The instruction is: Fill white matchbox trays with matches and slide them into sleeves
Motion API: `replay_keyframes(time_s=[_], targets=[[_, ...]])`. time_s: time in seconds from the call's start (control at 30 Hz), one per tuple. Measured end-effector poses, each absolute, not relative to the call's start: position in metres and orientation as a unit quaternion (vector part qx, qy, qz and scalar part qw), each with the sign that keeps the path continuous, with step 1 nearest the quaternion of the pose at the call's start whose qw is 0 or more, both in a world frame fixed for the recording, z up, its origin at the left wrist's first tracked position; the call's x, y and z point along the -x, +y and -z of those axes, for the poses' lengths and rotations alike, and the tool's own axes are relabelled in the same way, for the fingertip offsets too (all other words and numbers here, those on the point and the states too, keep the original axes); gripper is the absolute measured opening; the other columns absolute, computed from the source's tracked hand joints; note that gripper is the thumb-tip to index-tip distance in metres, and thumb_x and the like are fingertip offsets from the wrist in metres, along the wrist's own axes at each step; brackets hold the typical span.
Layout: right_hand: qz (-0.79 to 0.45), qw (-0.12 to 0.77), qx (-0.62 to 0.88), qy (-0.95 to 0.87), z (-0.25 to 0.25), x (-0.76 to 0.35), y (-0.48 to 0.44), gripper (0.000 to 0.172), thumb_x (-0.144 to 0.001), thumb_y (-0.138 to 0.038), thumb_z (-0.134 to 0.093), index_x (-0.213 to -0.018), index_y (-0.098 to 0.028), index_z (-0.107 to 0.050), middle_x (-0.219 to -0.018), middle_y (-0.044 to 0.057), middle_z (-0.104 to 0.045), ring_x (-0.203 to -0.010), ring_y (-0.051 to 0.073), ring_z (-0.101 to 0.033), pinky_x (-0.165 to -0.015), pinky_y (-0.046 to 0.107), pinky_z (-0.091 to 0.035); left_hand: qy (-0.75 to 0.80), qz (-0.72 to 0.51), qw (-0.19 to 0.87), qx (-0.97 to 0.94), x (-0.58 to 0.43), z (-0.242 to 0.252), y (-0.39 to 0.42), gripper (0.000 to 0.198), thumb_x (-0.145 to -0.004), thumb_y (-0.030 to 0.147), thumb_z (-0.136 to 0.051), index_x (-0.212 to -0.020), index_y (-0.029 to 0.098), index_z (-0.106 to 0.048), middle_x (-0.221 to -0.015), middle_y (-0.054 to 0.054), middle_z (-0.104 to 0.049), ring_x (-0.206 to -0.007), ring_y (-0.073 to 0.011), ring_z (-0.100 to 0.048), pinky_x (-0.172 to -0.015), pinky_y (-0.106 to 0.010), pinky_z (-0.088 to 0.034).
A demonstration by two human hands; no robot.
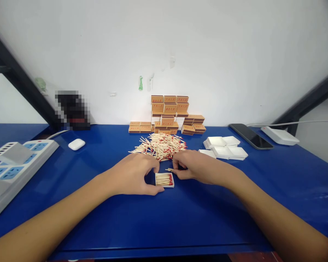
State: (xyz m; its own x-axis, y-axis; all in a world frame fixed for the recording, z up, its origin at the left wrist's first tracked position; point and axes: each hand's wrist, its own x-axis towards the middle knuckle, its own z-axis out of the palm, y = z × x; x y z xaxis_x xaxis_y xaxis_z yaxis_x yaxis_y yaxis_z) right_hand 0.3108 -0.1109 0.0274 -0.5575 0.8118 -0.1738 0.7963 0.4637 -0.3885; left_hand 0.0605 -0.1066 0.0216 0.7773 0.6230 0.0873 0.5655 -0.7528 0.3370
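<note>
A white matchbox tray [156, 180] lies on the blue table in front of me, with several red-tipped matches [164, 178] lined up in it, heads to the right. My left hand [136, 174] curves around the tray's left side, thumb at its near edge and fingers apart. Just above the tray's right end, my right hand [191, 168] pinches matchsticks [169, 170] between thumb and finger; how many I cannot tell. Right behind both hands is a large loose heap of matches [164, 145].
Orange matchboxes [170, 108] are stacked against the wall. White empty trays [223, 147] sit at the right, near a phone [251, 137] and a white device [280, 136]. On the left are a white earbud case [76, 144] and a power strip [41, 156].
</note>
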Motion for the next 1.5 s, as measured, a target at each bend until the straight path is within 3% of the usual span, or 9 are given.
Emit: replay_keyframes(time_s=[0.2, 0.4, 0.63, 0.87, 1.1, 1.17, 1.3, 1.5], targets=[[-0.215, 0.045, 0.457, -0.862, -0.023, -0.314, -0.107, 0.015, -0.096, -0.028, -0.065, -0.084, -0.021, -0.061, -0.081, 0.000, -0.066, -0.069, 0.015, -0.052, -0.063, 0.028, -0.033, 0.326, -0.097, 0.149, -0.929, -0.060, -0.021, -0.106, 0.036, -0.081, 0.054, -0.077, -0.086, 0.020, -0.066, -0.078, 0.001, -0.065, -0.069, -0.0163, -0.057, -0.061, -0.030, -0.035], [-0.248, 0.125, 0.412, -0.868, -0.028, -0.306, -0.114, 0.018, -0.097, -0.033, -0.064, -0.083, -0.021, -0.063, -0.076, -0.002, -0.058, -0.064, 0.013, -0.044, -0.059, 0.027, -0.029, 0.343, -0.108, 0.147, -0.922, -0.062, -0.020, -0.108, 0.037, -0.081, 0.054, -0.077, -0.082, 0.020, -0.062, -0.080, 0.001, -0.067, -0.068, -0.0156, -0.056, -0.061, -0.029, -0.034], [-0.244, 0.094, 0.405, -0.876, -0.027, -0.294, -0.120, 0.010, -0.094, -0.019, -0.065, -0.084, -0.020, -0.062, -0.076, -0.002, -0.059, -0.065, 0.012, -0.046, -0.061, 0.026, -0.031, 0.343, -0.110, 0.150, -0.921, -0.061, -0.019, -0.106, 0.037, -0.082, 0.054, -0.078, -0.086, 0.020, -0.064, -0.081, 0.000, -0.067, -0.071, -0.0173, -0.059, -0.063, -0.029, -0.035], [-0.227, 0.106, 0.392, -0.885, -0.026, -0.293, -0.121, 0.012, -0.097, -0.023, -0.065, -0.087, -0.019, -0.067, -0.077, -0.002, -0.061, -0.065, 0.012, -0.046, -0.061, 0.027, -0.031, 0.329, -0.104, 0.139, -0.928, -0.060, -0.017, -0.104, 0.042, -0.083, 0.060, -0.078, -0.087, 0.020, -0.064, -0.080, 0.001, -0.066, -0.072, -0.0167, -0.058, -0.063, -0.030, -0.034], [-0.195, 0.130, 0.401, -0.885, -0.033, -0.300, -0.122, 0.012, -0.098, -0.026, -0.063, -0.090, -0.020, -0.069, -0.077, -0.001, -0.060, -0.067, 0.013, -0.048, -0.064, 0.028, -0.033, 0.376, -0.057, 0.147, -0.913, -0.050, -0.039, -0.104, 0.051, -0.074, 0.068, -0.081, -0.082, 0.020, -0.067, -0.072, 0.002, -0.064, -0.062, -0.0148, -0.053, -0.058, -0.029, -0.030], [-0.198, 0.130, 0.399, -0.886, -0.036, -0.304, -0.123, 0.011, -0.095, -0.031, -0.067, -0.097, -0.021, -0.069, -0.081, 0.000, -0.062, -0.070, 0.015, -0.051, -0.066, 0.029, -0.036, 0.379, -0.034, 0.165, -0.910, -0.049, -0.043, -0.105, 0.048, -0.075, 0.066, -0.081, -0.076, 0.020, -0.066, -0.069, 0.002, -0.063, -0.061, -0.0146, -0.053, -0.057, -0.029, -0.031], [-0.219, 0.099, 0.398, -0.885, -0.038, -0.310, -0.124, 0.033, -0.086, -0.040, -0.077, -0.112, -0.022, -0.068, -0.093, 0.002, -0.066, -0.079, 0.018, -0.056, -0.070, 0.031, -0.041, 0.372, -0.005, 0.198, -0.907, -0.051, -0.044, -0.108, 0.036, -0.079, 0.055, -0.080, -0.083, 0.021, -0.070, -0.073, 0.001, -0.064, -0.064, -0.0151, -0.054, -0.058, -0.029, -0.033], [-0.229, 0.075, 0.404, -0.883, -0.033, -0.311, -0.121, 0.026, -0.084, -0.040, -0.077, -0.098, -0.022, -0.065, -0.096, 0.002, -0.067, -0.081, 0.018, -0.056, -0.070, 0.031, -0.040, 0.381, 0.032, 0.259, -0.887, -0.046, -0.048, -0.108, 0.006, -0.084, 0.026, -0.068, -0.082, 0.021, -0.070, -0.068, 0.003, -0.062, -0.056, -0.0120, -0.050, -0.054, -0.028, -0.033]])
